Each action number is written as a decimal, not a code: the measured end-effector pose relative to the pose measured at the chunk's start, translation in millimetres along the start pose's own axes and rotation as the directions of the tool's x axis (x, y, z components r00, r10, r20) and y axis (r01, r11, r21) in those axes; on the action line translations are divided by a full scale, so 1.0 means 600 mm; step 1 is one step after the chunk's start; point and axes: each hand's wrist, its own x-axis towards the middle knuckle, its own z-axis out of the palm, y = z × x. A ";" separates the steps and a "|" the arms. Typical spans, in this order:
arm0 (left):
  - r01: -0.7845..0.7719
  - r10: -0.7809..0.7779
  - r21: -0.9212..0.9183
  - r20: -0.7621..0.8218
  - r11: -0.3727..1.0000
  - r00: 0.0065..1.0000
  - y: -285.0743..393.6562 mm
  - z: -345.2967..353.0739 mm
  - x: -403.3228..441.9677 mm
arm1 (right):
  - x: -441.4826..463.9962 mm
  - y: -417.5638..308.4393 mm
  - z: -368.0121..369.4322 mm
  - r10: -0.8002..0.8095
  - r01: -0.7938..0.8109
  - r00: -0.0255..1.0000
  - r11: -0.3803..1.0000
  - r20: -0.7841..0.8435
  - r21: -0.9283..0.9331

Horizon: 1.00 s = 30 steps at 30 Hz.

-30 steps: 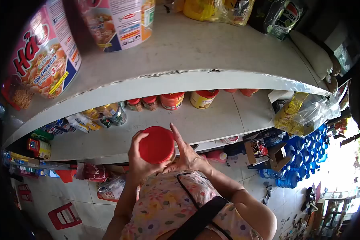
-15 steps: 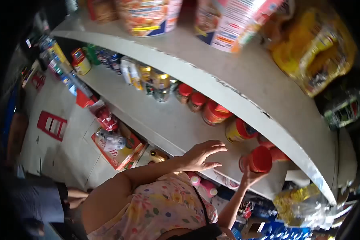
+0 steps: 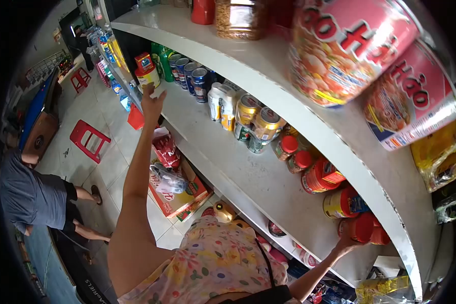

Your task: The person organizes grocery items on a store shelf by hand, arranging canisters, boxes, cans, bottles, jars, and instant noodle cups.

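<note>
My left hand (image 3: 153, 104) is stretched out over the far left end of the shelf, fingers apart and holding nothing. Nearest to it is a yellow tin (image 3: 148, 77) with a red box on top; I cannot tell whether a fingertip touches it. At the shelf's right end my right hand (image 3: 346, 244) grips a red-lidded jar (image 3: 358, 228) from below and the side. Its contents are hidden. Close by stand a yellow-and-red tub (image 3: 335, 203) and red containers (image 3: 316, 178). Two small red-lidded jars (image 3: 288, 145) are further left.
Blue cans (image 3: 199, 83), white cans (image 3: 221, 104) and gold-topped cans (image 3: 266, 121) line the curved shelf (image 3: 202, 137). Above it, an upper shelf edge (image 3: 309, 109) carries noodle tubs (image 3: 347, 50). A carton (image 3: 175, 195) and red stool (image 3: 88, 139) are on the floor; a person (image 3: 35, 192) stands left.
My left hand has swung from beside the jar to the far left end of the shelf. The right hand still holds the jar, now beside the other red containers. The view has shifted.
</note>
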 end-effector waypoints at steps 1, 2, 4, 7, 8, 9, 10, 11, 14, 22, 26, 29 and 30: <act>-0.052 0.053 0.022 -0.052 0.998 0.997 -0.050 0.010 0.045 | -0.012 0.006 0.001 -0.002 0.002 1.000 1.000 -0.003 0.000; -0.050 0.051 0.020 -0.054 0.999 0.997 -0.073 0.012 0.087 | -0.024 0.007 0.003 0.015 -0.016 0.998 1.000 -0.062 -0.023; -0.084 0.084 0.011 -0.026 0.996 0.996 -0.099 0.010 0.163 | -0.050 -0.006 0.013 0.028 -0.034 0.992 0.998 -0.121 -0.044; 0.003 0.002 0.074 -0.077 0.997 0.997 -0.141 0.026 0.250 | -0.102 -0.061 0.016 -0.024 -0.059 0.929 0.976 -0.370 -0.210; -0.018 0.026 0.125 -0.061 0.992 0.998 -0.225 0.048 0.289 | -0.116 -0.089 0.016 -0.027 -0.064 0.921 0.974 -0.389 -0.217; -0.021 0.028 0.118 -0.059 0.993 0.998 -0.251 0.055 0.302 | -0.125 -0.108 0.018 -0.029 -0.070 0.910 0.972 -0.413 -0.223; 0.043 -0.038 0.127 -0.037 0.991 0.999 -0.265 0.065 0.318 | -0.132 -0.116 0.021 -0.131 0.007 0.887 0.963 -0.443 -0.270; 0.103 -0.103 0.135 -0.012 0.985 0.995 -0.291 0.081 0.337 | -0.139 -0.136 0.021 -0.126 -0.003 0.882 0.962 -0.455 -0.273; 0.059 -0.060 0.073 0.021 0.996 0.998 -0.398 0.115 0.360 | -0.156 -0.203 0.012 -0.203 0.103 0.856 0.968 -0.476 -0.228; 0.053 -0.021 -0.329 0.101 0.943 0.995 -0.232 0.053 0.271 | -0.196 -0.318 0.015 -0.103 0.103 0.938 0.995 -0.330 -0.017; 0.277 0.092 -0.584 0.522 0.763 0.848 0.033 -0.029 0.102 | -0.237 -0.405 0.099 -0.131 0.111 0.991 0.931 0.037 0.347; 0.463 0.182 -0.505 0.794 0.729 0.580 0.140 -0.052 -0.016 | -0.288 -0.500 0.188 -0.269 -0.212 0.736 0.780 0.621 0.589; 0.489 0.190 -0.449 0.850 0.747 0.491 0.165 -0.052 -0.044 | -0.306 -0.533 0.210 -0.336 -0.249 0.639 0.761 0.692 0.600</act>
